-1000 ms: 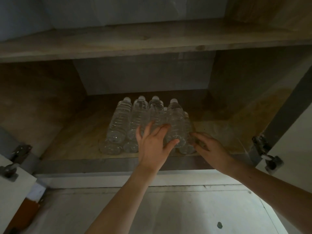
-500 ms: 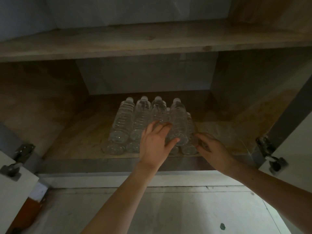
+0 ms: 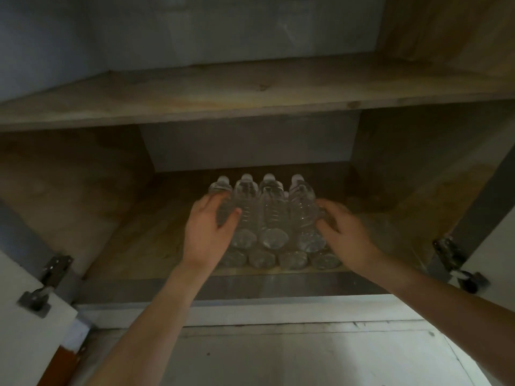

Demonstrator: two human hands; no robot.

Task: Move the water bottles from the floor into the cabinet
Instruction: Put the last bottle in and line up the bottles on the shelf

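Bottles [image 3: 271, 218] clear, stacked lying down

Hinges, door panels and a pale floor at the frame's edges

A metal hinge [image 3: 46, 284] sits at the lower left of the frame, fixed to a white door panel [image 3: 25, 338] that fills that corner; below the panel, at the bottom left edge, an orange-brown strip [image 3: 60, 363] shows, too dim to identify. A second metal hinge [image 3: 457, 263] sits at the right edge, joined to another white door panel [image 3: 496, 263] just beside it. Across the bottom of the frame runs a pale, scuffed floor [image 3: 306, 358] with thin dark lines and a few small dark specks, one near the bottom centre and one toward the lower right.
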